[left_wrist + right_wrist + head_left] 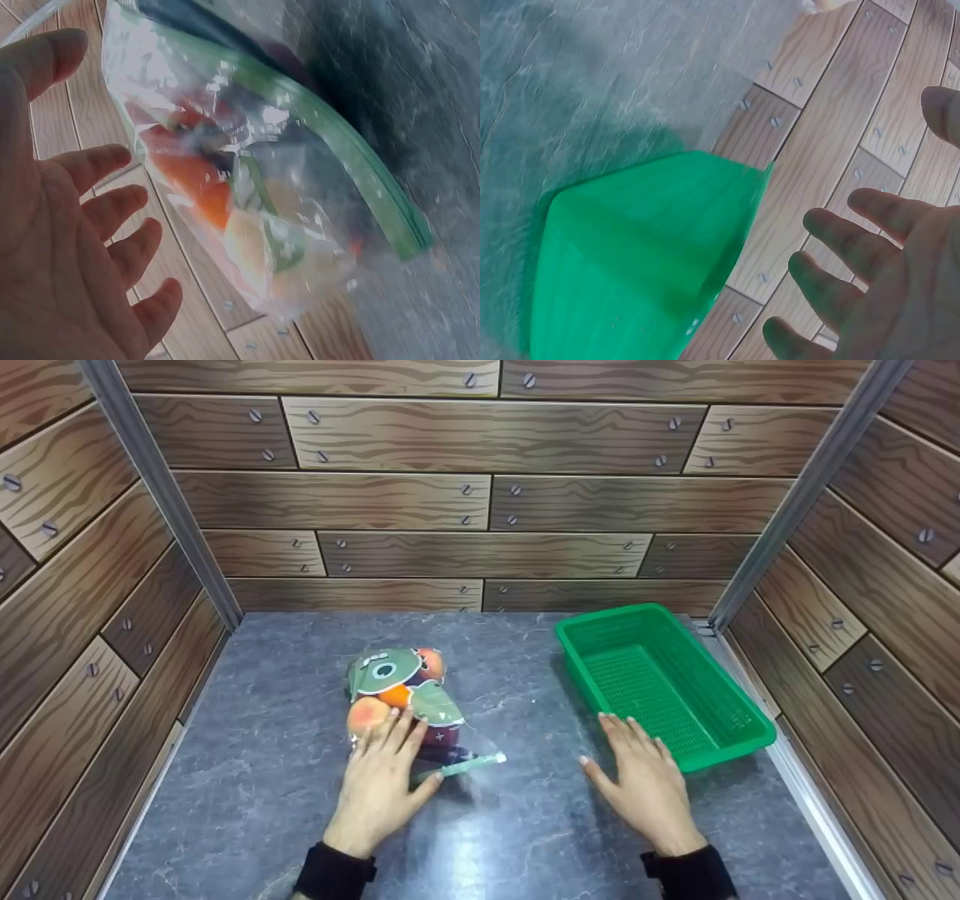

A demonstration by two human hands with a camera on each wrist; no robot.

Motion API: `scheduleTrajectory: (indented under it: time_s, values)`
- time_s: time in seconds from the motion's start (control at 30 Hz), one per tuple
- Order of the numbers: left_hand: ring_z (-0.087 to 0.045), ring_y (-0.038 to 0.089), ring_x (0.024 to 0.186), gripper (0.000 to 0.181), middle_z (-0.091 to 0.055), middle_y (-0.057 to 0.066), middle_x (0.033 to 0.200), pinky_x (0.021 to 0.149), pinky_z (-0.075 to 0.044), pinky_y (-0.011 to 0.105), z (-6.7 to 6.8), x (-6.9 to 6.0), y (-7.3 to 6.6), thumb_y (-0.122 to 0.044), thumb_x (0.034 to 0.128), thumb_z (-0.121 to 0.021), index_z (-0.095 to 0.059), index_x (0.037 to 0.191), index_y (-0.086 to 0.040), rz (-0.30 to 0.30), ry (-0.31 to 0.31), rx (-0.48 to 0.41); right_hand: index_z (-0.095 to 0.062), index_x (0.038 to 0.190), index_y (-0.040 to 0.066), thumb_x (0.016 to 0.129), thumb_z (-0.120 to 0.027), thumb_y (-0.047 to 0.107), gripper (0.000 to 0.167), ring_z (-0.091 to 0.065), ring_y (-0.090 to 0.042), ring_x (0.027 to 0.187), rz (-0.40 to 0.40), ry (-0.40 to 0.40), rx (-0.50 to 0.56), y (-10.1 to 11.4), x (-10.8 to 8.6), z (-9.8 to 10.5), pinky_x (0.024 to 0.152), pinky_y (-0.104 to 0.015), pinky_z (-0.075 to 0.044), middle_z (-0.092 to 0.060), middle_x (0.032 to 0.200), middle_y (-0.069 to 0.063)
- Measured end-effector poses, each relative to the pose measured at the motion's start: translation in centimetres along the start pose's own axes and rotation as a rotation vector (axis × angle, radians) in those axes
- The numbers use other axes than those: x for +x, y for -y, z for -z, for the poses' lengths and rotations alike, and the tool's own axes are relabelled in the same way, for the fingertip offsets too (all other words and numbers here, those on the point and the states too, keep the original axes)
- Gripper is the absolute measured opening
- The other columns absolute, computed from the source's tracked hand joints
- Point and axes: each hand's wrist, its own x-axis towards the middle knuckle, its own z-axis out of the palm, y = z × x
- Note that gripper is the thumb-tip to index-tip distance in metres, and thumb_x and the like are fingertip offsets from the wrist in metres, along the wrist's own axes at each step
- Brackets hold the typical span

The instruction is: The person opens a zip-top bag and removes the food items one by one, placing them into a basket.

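A clear zip bag with a green zip strip and green printed patches lies left of centre in the head view, with orange, peach-coloured and dark purple round items inside, fruit by their look. Over its near left side is my left hand, fingers spread and relaxed. The left wrist view shows that hand's palm beside the bag, apart from it, holding nothing. To the right stands a green plastic basket with a perforated floor. My right hand, fingers extended, hovers by the basket's near left rim; whether it touches cannot be told.
Grey marbled tabletop lies under everything. Wood-patterned panels rise at the back and both sides, with metal posts in the corners. The basket sits near the right edge of the table.
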Motion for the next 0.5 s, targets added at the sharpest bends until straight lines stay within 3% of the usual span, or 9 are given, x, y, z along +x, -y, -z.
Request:
scheduleTrajectory:
  time_s: [0.2,0.5]
  values:
    - [-0.049,0.037,0.173,0.089,-0.052,0.012,0.185,0.143,-0.04,0.065,-1.2,0.6,-0.9,-0.054,0.0989,-0.089,-0.058,0.173,-0.015,-0.057,0.003,0.053,-0.051,0.177,0.009,0.113,-0.078,0.051,0.082,-0.05,-0.046,0.171,0.064,-0.051,-0.001,1.2,0.2,-0.8,0.137,-0.081,-0.039,-0.057,0.182,-0.013]
    - [-0.052,0.032,0.171,0.102,-0.052,0.009,0.185,0.142,-0.043,0.059,-3.1,1.0,-1.1,-0.049,0.0911,-0.1,-0.055,0.176,-0.015,-0.1,0.009,0.162,-0.052,0.177,0.009,0.112,-0.08,0.05,0.081,-0.051,-0.043,0.171,0.101,-0.023,0.003,2.4,0.5,-1.7,0.135,-0.079,-0.043,-0.059,0.18,-0.014]
